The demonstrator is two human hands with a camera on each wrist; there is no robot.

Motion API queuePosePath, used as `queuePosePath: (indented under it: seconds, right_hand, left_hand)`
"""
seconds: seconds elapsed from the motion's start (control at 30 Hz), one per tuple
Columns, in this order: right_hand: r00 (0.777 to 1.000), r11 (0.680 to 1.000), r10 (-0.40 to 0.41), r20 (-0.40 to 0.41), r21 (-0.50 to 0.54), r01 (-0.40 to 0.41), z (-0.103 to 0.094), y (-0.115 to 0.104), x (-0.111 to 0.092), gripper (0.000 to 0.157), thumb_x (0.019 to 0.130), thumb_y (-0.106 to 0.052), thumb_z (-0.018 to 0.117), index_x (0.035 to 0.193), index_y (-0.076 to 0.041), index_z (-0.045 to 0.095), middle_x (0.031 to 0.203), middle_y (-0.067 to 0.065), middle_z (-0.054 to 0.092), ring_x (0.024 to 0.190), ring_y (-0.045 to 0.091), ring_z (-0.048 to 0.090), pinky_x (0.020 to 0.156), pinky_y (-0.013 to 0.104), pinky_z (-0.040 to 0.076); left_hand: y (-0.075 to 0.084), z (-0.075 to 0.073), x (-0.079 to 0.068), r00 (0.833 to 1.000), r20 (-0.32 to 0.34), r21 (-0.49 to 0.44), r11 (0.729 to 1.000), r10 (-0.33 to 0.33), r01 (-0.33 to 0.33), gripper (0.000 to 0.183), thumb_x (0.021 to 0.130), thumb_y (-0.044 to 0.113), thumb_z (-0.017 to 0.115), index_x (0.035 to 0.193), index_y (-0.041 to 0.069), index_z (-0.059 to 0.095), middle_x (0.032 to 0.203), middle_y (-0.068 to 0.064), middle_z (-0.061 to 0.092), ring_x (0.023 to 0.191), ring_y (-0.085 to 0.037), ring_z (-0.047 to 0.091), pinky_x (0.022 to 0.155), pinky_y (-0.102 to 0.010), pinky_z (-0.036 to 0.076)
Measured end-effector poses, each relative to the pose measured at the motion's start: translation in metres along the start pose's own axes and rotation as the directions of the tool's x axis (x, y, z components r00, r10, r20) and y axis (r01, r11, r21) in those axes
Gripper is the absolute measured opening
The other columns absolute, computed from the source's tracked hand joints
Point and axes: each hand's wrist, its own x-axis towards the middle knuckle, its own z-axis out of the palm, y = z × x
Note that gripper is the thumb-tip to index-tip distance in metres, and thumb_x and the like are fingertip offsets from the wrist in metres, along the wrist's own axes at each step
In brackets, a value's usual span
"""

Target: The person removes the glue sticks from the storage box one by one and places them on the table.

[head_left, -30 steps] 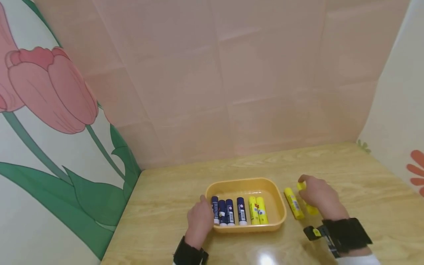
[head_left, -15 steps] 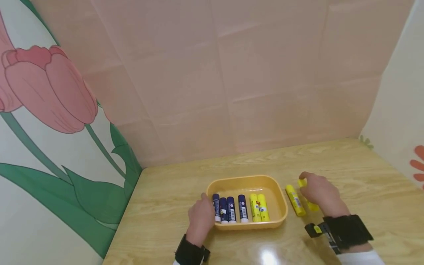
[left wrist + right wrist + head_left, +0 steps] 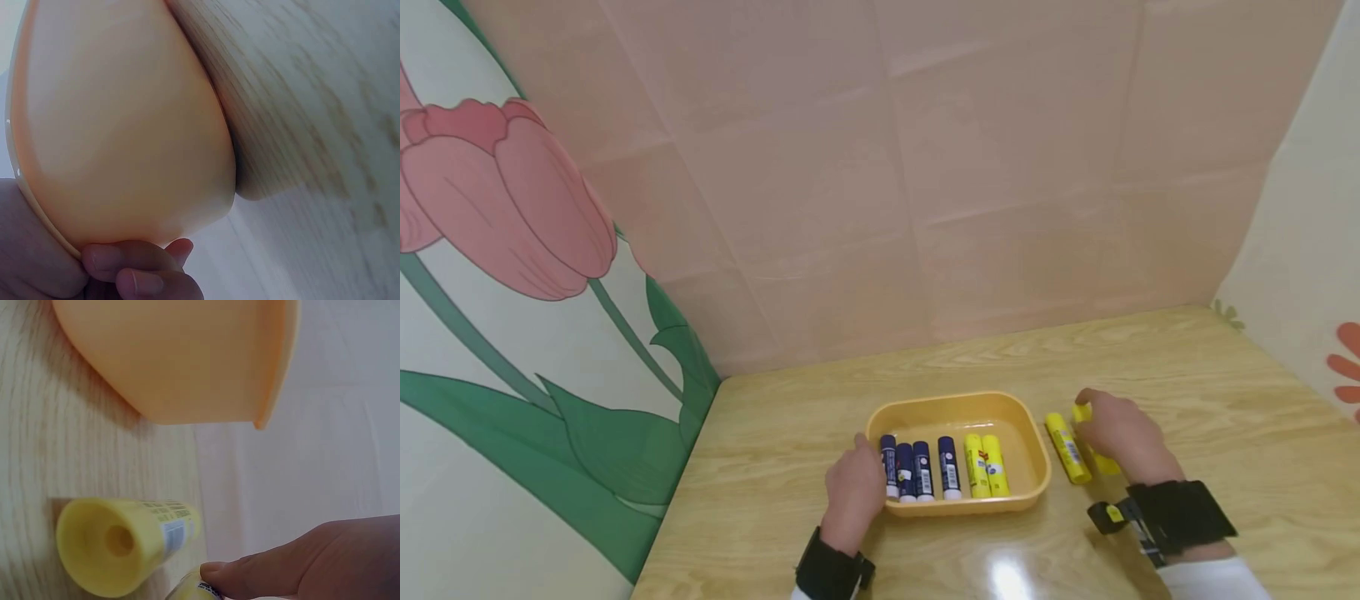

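Stick [image 3: 1107,464], yellow and slim, is held in the right hand [image 3: 1125,429], to the right of the tray [image 3: 1025,442] and apart from it. The thumb [image 3: 244,575] presses its side in the right wrist view and the hand closes over its middle, leaving both ends in sight; whether it touches the table [image 3: 775,467] cannot be told. Its long axis slants from far left to near right, roughly parallel to a loose stick [image 3: 1067,450], also yellow, that lies on the table between it and the tray. The right hand is the nearer of the two to both. Opposite, the left hand [image 3: 855,485] grips the tray's left end, its fingertips [image 3: 103,257] bent against the outer wall below the rim. Inside, two yellow sticks [image 3: 976,467] lie side by side, with bare floor to their right; four blue sticks [image 3: 950,468] lie to their left, the rightmost apart from the other three. Behind hangs a pinkish sheet [image 3: 925,208], with a tulip mural [image 3: 550,200] at left.
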Motion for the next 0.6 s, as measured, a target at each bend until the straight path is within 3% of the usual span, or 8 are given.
queuePosePath:
  seconds: [0.6]
  right_hand:
    - [1.0, 1.0, 0.016, 0.01, -0.004, -0.016, 0.01, 0.005, 0.008, 0.053, 0.091, -0.016, 0.058, 0.136, 0.008, 0.045, 0.122, 0.038, 0.054, 0.089, 0.039, 0.055, 0.075, 0.057, 0.048]
  left_hand:
    - [0.001, -0.002, -0.001, 1.0, 0.002, 0.003, 1.0, 0.001, -0.001, 0.038, 0.104, 0.024, 0.052, 0.127, -0.006, 0.052, 0.076, -0.013, 0.06, 0.065, -0.024, 0.059, 0.059, -0.041, 0.051]
